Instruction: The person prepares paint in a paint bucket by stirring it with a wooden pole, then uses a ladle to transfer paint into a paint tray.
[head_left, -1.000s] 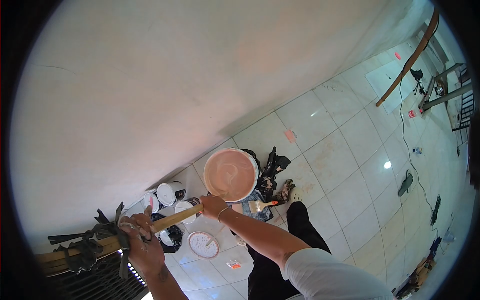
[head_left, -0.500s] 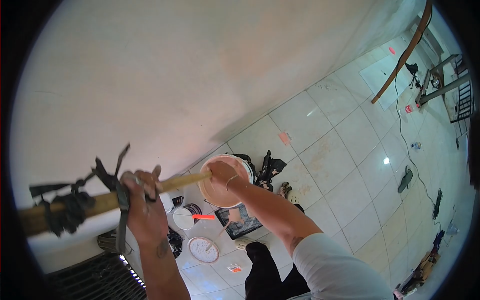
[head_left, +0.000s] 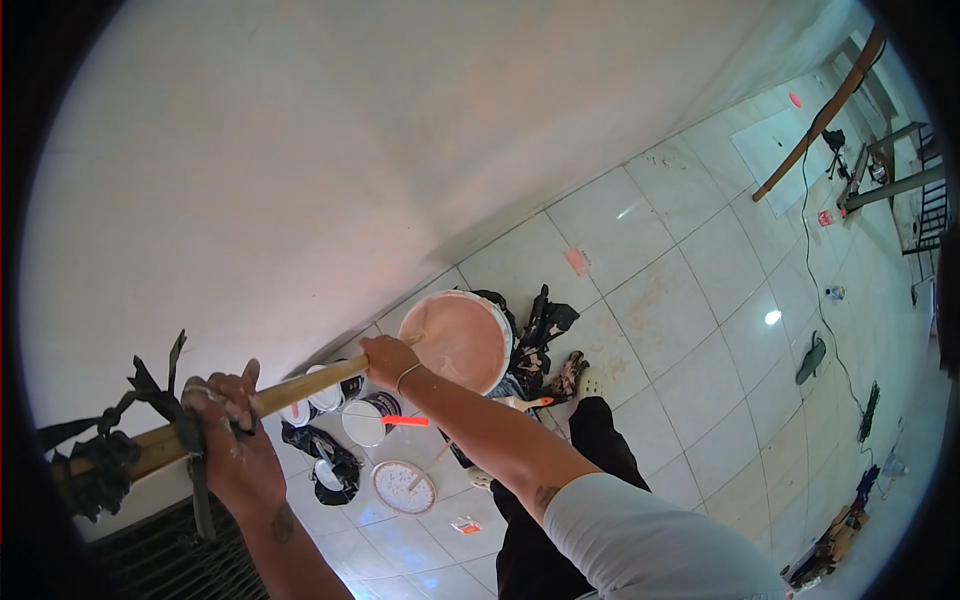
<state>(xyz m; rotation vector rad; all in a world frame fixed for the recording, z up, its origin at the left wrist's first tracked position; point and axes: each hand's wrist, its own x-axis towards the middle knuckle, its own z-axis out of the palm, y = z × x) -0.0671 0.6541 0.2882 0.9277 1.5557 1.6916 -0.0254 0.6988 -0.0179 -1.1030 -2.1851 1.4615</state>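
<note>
A wooden pole (head_left: 312,384) runs slantwise across the view, with black strips (head_left: 105,460) tied round its upper part. My left hand (head_left: 235,440) is wrapped round it near the ties, its fingers smeared with something pale. Lower down, my right hand (head_left: 390,362) grips the same pole beside the rim of a round bucket. Pinkish paint (head_left: 462,345) fills much of that bucket, and the pole's lower end reaches into it.
Beside the bucket stand small tubs (head_left: 365,425), one with a red handle (head_left: 405,421) across it. A speckled lid (head_left: 405,487) and black plastic (head_left: 545,325) lie on the tiles. A sandal (head_left: 812,358), a cable and a slanting pole (head_left: 820,120) are to the right. The wall (head_left: 300,180) rises alongside.
Both hands have shifted left and the right hand has moved from over the bucket to its left rim, uncovering the paint. The pole has moved left with them.
</note>
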